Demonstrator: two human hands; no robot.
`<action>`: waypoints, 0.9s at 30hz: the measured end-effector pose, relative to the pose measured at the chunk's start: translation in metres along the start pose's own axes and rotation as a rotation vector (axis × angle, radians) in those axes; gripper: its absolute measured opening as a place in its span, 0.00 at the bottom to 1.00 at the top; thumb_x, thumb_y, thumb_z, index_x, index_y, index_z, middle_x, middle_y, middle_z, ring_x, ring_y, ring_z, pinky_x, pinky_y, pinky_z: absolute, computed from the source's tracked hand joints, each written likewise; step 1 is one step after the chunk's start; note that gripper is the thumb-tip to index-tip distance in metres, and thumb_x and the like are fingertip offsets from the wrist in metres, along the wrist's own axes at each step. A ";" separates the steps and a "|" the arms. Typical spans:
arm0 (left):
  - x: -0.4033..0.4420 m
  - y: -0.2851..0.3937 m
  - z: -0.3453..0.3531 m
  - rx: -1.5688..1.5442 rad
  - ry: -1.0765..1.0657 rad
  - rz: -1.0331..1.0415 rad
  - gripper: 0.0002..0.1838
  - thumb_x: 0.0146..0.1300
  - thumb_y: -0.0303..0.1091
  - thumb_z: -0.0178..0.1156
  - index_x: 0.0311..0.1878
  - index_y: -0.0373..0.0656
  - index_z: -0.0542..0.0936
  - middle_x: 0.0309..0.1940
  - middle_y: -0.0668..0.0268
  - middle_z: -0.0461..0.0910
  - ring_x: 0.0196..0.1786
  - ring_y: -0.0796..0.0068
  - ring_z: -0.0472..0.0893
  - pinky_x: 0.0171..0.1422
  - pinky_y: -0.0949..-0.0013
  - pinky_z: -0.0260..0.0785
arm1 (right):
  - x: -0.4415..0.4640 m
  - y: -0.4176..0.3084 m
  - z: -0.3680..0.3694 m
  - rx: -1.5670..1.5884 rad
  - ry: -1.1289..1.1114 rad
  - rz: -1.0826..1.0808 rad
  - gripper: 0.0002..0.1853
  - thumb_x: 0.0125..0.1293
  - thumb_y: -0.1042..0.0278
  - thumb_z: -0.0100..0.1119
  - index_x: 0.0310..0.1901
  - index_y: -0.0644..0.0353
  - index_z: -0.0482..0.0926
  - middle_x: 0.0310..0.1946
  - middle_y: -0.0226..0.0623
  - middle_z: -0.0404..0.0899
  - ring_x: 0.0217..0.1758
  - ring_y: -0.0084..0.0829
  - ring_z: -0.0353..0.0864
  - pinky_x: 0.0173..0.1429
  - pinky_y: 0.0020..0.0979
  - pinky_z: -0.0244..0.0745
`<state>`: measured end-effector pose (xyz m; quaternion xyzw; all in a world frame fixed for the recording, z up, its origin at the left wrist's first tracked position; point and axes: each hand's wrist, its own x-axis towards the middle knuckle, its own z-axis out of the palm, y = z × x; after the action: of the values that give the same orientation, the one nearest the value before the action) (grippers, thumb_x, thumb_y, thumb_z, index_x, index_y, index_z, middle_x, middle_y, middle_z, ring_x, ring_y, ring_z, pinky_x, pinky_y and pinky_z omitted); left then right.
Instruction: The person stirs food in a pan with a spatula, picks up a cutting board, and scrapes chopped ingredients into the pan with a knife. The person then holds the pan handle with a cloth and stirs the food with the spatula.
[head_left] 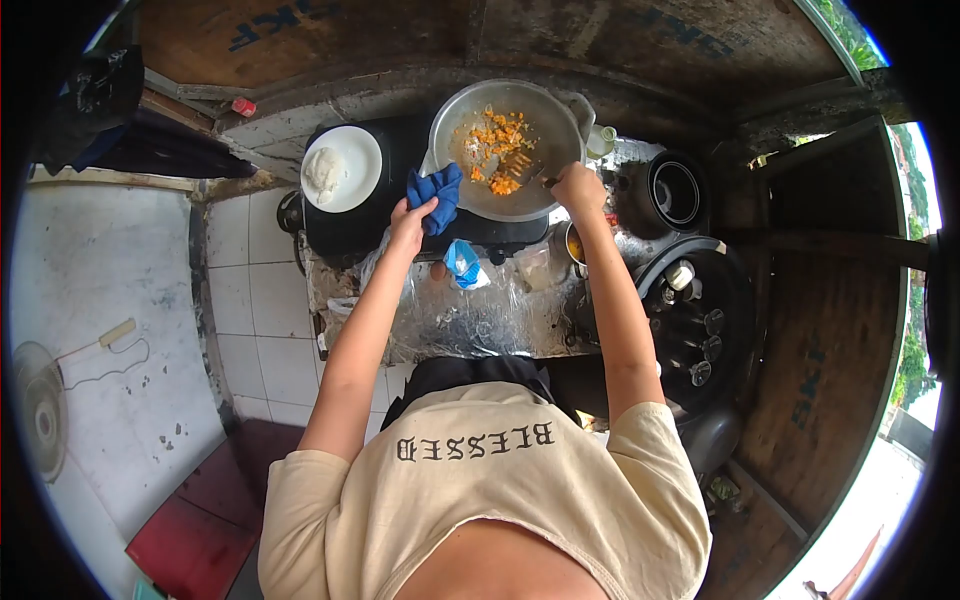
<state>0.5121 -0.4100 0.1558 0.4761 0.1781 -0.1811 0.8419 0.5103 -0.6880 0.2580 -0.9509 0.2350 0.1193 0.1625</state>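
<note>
Holding the wide metal pan [557, 130] steady looks like the left hand's [408, 225] share of the work: its thumb and fingers pinch a bunched blue cloth [440, 195] at the pan's near-left edge, where a handle seems to sit under the folds. The right hand [580, 190] is curled round the handle end of a slotted spatula [518, 163], just at the pan's right rim; its exact finger placement is hidden by the back of the hand. The pan lies ahead of and between both hands, with the orange chopped food [503, 130] scattered in its middle, part of it close to the spatula's blade.

To do this stirring well, I'd keep the cloth thick between skin and metal, and tuck its loose corners well away from the black stove [400, 140]. Hold firmly with the left so that the pan cannot turn as the spatula pushes. Slide the blade flat under the pieces, sweep from the far side inward, and turn them over rather than chase them up the wall. The right wrist is best carried above the rim, since the metal is probably hot.

Mind the white plate [370, 165] with its white mound [323, 175], left of the left hand, and the blue packet [463, 262] nearer the body, between the forearms on the foil-covered counter [430, 315].
</note>
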 end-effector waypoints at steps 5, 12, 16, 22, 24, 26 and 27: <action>0.002 -0.003 0.000 -0.021 -0.030 -0.034 0.15 0.53 0.22 0.60 0.44 0.34 0.73 0.39 0.61 0.77 0.41 0.71 0.78 0.45 0.69 0.72 | 0.008 0.014 0.013 0.158 0.016 -0.166 0.12 0.43 0.66 0.62 0.34 0.50 0.83 0.34 0.38 0.81 0.39 0.39 0.80 0.43 0.36 0.75; 0.005 -0.004 -0.007 -0.020 0.010 -0.039 0.14 0.55 0.24 0.59 0.45 0.34 0.72 0.40 0.61 0.77 0.41 0.70 0.78 0.45 0.69 0.72 | -0.035 0.015 -0.055 -0.125 -0.005 0.027 0.13 0.48 0.64 0.58 0.36 0.61 0.80 0.35 0.46 0.80 0.41 0.42 0.80 0.43 0.38 0.75; 0.005 -0.005 -0.005 -0.015 0.029 -0.030 0.14 0.55 0.23 0.59 0.45 0.34 0.72 0.39 0.62 0.76 0.40 0.70 0.78 0.45 0.69 0.72 | -0.038 0.001 -0.045 -0.127 -0.134 0.011 0.17 0.49 0.61 0.59 0.39 0.62 0.79 0.38 0.48 0.79 0.44 0.43 0.79 0.46 0.39 0.74; 0.007 -0.002 -0.006 -0.023 0.028 -0.025 0.14 0.55 0.23 0.59 0.45 0.34 0.73 0.40 0.62 0.77 0.40 0.71 0.78 0.45 0.69 0.72 | 0.000 0.015 0.002 0.340 0.027 -0.105 0.14 0.40 0.64 0.65 0.33 0.58 0.82 0.31 0.45 0.81 0.37 0.42 0.80 0.44 0.35 0.74; 0.004 -0.004 -0.010 -0.040 0.002 -0.020 0.14 0.55 0.23 0.59 0.45 0.34 0.73 0.40 0.62 0.76 0.40 0.70 0.78 0.45 0.68 0.72 | -0.015 0.016 -0.017 0.267 -0.052 -0.090 0.14 0.39 0.66 0.66 0.30 0.63 0.82 0.22 0.42 0.80 0.24 0.32 0.80 0.33 0.29 0.73; 0.004 -0.005 -0.010 -0.048 0.004 -0.026 0.14 0.55 0.23 0.59 0.45 0.33 0.73 0.40 0.62 0.76 0.39 0.70 0.78 0.45 0.68 0.73 | -0.025 0.015 -0.021 0.218 -0.206 -0.125 0.13 0.40 0.66 0.66 0.28 0.64 0.82 0.18 0.40 0.78 0.18 0.29 0.77 0.26 0.29 0.71; 0.004 -0.006 -0.008 -0.057 0.005 -0.027 0.14 0.55 0.23 0.59 0.45 0.33 0.73 0.39 0.61 0.76 0.39 0.70 0.78 0.45 0.67 0.73 | -0.027 0.011 -0.015 0.191 -0.271 -0.164 0.12 0.40 0.66 0.66 0.28 0.64 0.82 0.17 0.39 0.77 0.16 0.28 0.75 0.23 0.28 0.70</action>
<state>0.5119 -0.4065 0.1459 0.4500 0.1917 -0.1863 0.8521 0.4836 -0.6917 0.2768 -0.9222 0.1428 0.2099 0.2916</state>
